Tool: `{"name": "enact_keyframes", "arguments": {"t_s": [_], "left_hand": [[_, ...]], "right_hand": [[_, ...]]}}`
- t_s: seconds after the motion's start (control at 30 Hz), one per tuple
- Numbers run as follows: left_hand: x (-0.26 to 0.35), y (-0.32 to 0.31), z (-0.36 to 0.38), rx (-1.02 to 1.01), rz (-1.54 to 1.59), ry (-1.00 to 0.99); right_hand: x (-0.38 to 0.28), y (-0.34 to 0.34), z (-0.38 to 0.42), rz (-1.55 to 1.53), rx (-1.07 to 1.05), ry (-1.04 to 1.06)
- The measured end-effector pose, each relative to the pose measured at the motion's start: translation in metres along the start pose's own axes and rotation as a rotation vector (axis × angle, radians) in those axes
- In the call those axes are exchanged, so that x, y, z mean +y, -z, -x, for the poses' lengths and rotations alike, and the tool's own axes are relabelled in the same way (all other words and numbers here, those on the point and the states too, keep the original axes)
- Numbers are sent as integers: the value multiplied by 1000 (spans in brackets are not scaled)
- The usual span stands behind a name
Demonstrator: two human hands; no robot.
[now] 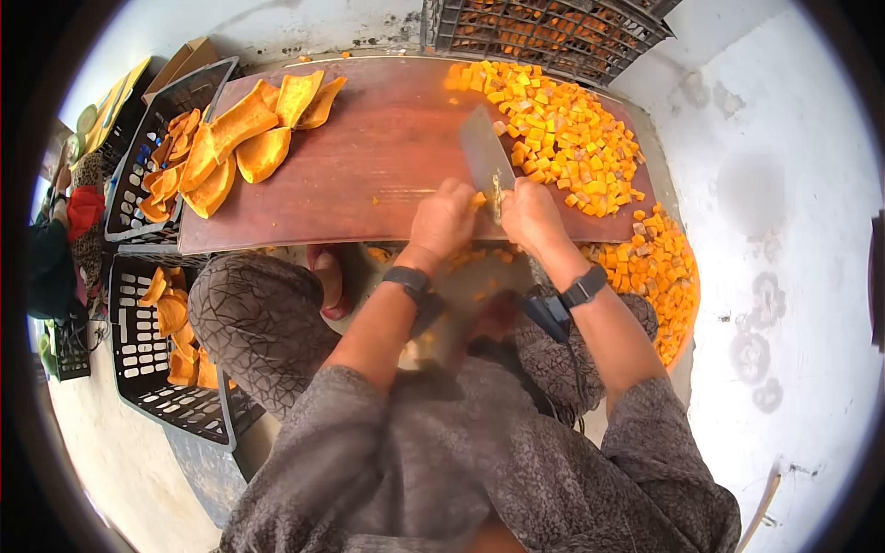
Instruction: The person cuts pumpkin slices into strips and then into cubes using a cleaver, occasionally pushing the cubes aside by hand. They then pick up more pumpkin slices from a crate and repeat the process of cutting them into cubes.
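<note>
My right hand [535, 217] is closed round the handle of a wide cleaver [487, 157], whose blade points up and away over the red board [341, 175]. Close to the blade's left side, my left hand [446, 218] is closed, with a small orange piece [478, 198] at its fingertips. Cubed orange pumpkin [562, 134] lies heaped on the board's right part. At the board's left end rest several long curved pumpkin slabs [244, 124].
Black crates [129, 318] with pumpkin pieces stand at the left. Another crate [544, 32] is behind the board. More cubes fill an orange-rimmed container [690, 323] at the right, near the wall [784, 240]. A person's dark sleeve [48, 267] shows at far left.
</note>
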State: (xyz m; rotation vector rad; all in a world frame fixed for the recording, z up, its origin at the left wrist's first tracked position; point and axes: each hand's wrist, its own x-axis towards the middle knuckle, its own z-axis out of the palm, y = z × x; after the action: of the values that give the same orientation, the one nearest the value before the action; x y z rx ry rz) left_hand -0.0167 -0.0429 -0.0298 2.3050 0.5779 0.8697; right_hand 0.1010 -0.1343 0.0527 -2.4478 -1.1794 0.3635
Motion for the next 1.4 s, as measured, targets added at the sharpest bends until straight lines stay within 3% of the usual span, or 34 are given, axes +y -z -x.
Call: {"name": "enact_keyframes", "arguments": {"t_s": [0.07,0.13,0.17,0.23,0.27,0.33,0.43,0.7,0.77,0.87,1.07,1.4], "left_hand": [[1,-2,0,9,-17,37],[2,-1,0,16,1,64],[3,-1,0,14,1,65],[1,0,-1,-12,7,67],[2,0,-1,-16,7,71],[4,0,0,-43,-20,87],[1,0,-1,-68,-16,64],[1,2,1,-4,59,40],[1,1,1,-8,42,35],[0,1,2,-5,76,50],[1,-1,1,-30,66,50],[5,-1,-2,-60,35,94]], "right_hand": [[4,8,9,6,-29,23],[6,14,19,162,-22,197],[3,17,23,161,-24,196],[-9,24,29,108,-139,-14],[-6,17,26,105,-143,-17],[11,-5,13,127,56,119],[14,-12,-14,-13,113,68],[10,12,4,-144,83,-74],[-5,30,23,96,49,192],[-6,25,32,105,-12,105],[-4,27,34,77,-12,181],[-4,5,23,79,-38,121]]}}
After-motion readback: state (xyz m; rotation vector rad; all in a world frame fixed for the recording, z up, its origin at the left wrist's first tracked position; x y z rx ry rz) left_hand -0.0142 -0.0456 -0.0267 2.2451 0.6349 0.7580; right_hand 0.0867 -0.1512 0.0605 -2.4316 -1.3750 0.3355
